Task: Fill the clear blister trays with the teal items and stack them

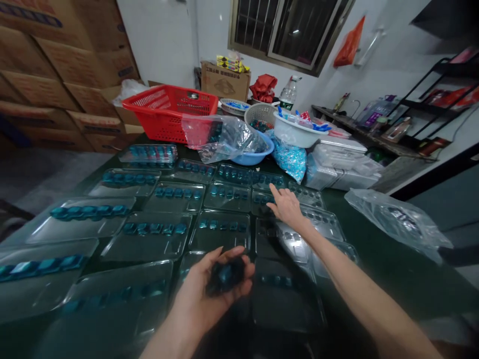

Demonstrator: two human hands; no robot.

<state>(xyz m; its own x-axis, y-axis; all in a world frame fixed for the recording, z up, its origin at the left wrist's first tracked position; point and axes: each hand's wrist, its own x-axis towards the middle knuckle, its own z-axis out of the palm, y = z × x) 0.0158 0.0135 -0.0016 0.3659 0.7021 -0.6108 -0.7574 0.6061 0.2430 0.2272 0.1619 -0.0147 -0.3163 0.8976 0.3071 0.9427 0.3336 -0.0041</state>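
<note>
My left hand (209, 286) is cupped, palm up, near the front of the table, with its fingers curled round some dark blue gem-like pieces (225, 273). Stretched forward, my right hand (287, 205) hovers over or touches a clear plastic tray (262, 197) with a row of blue pieces; its index finger and thumb are apart and nothing shows between them. Rows of similar clear trays cover the table. Those on the left, such as this clear tray (149, 244), hold teal faceted pieces in a line. A clear tray (325, 222) on the right shows hollows without teal pieces.
Along the back stand a red basket (164, 112), a blue basin (254, 158) under clear plastic, a white basin (295, 130) and a bag of blue pieces (290, 158). Stacked clear trays (340, 164) and a plastic bag (400, 219) lie right. Cardboard boxes (63, 65) rise left.
</note>
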